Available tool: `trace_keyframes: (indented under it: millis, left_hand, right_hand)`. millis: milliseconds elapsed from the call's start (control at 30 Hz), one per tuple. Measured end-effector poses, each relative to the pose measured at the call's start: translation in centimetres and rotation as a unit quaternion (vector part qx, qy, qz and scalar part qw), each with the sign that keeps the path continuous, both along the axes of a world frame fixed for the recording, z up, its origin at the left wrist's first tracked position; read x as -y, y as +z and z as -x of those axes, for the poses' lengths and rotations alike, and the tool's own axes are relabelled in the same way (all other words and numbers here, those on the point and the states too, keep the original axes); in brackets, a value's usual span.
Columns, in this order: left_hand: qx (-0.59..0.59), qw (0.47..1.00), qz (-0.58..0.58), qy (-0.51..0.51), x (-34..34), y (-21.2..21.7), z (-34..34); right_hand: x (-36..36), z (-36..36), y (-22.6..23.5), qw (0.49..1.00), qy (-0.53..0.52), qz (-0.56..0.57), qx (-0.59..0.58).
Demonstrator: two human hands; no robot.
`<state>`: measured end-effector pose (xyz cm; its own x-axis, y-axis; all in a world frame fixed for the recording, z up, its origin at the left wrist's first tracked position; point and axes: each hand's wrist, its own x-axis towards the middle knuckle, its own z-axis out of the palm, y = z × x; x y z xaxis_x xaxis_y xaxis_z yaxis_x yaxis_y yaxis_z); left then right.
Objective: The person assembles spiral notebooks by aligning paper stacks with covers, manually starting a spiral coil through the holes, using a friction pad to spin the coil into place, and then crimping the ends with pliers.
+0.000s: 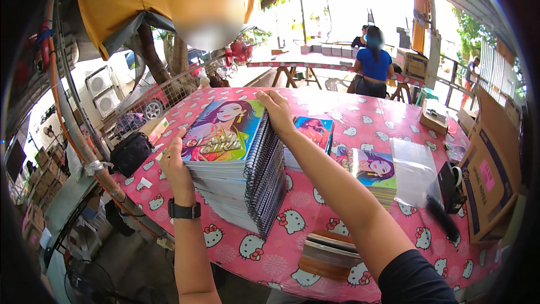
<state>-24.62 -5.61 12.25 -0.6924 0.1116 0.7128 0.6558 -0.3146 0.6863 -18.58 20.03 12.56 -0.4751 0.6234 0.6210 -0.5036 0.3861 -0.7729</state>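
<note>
A tall stack of spiral notebooks (222, 194) stands on a pink patterned tablecloth (275, 253), black coils facing right. The top cover shows a colourful drawing of a long-haired figure. My left hand (178, 164), with a dark watch on the wrist, grips the stack's left side, thumb up by the cover edge. Over the far right corner lies my right hand (275, 114), its fingers bent against the notebooks and coils. Between them, the hands hold the stack upright. Behind my right forearm stands a second notebook pile (313, 132); a third pile (376, 168) is right of it.
Transparent plastic sleeves (415, 170), a black brush (442, 218) and a black device (451, 187) lie to the right, beside an open cardboard box (490, 191). Near the front edge is a brown-and-grey object (329, 256). A black bag (130, 153) sits left; a person in blue (374, 65) is beyond.
</note>
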Motion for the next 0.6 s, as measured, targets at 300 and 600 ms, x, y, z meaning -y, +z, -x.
trace_keyframes:
  millis: [300, 600]
  left_hand:
    - [0.01, 0.997, -0.025, 0.079, -0.9, -0.7, 0.0]
    - [0.053, 0.958, -0.172, -0.225, 11.6, -8.0, -4.3]
  right_hand:
    - [-0.7, -1.0, -1.2, 0.997, -0.031, -0.072, -0.008]
    - [-9.5, -29.6, -8.1, 0.894, -0.312, -0.123, 0.296]
